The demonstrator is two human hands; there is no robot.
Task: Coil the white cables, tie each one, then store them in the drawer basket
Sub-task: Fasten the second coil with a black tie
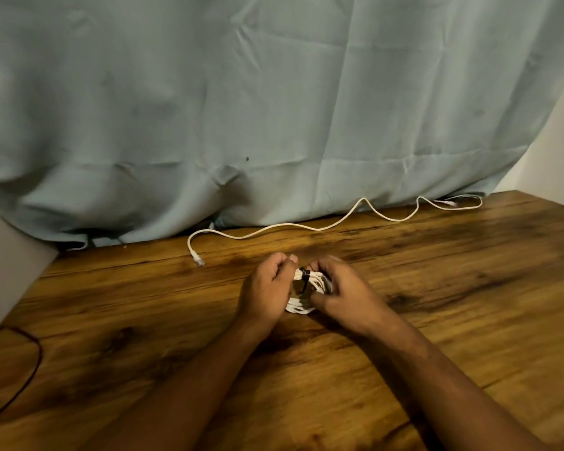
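Head view: left hand (pixel 267 284) and right hand (pixel 342 288) were close together, both with fingers curled on the coiled cable (pixel 301 309). The coil sat low over the wooden table (pixel 436 288) mid-frame; couldn't tell if it was touching. Black tie (pixel 305 278) was wrapped across the coil's top between the hands; couldn't tell if it was cinched. Coil looked light and springy and likely to fan out if let go untied. Best hold would be a pinch across the bundled strands beside the tie, not a connector. Second white cable (pixel 306 226) lay loose and uncoiled along the far table edge, well apart from the hands. Pale cloth (pixel 274 109) hung behind it. Dark cord (pixel 35 362) curved over the table's left corner. Drawer basket wasn't in view.
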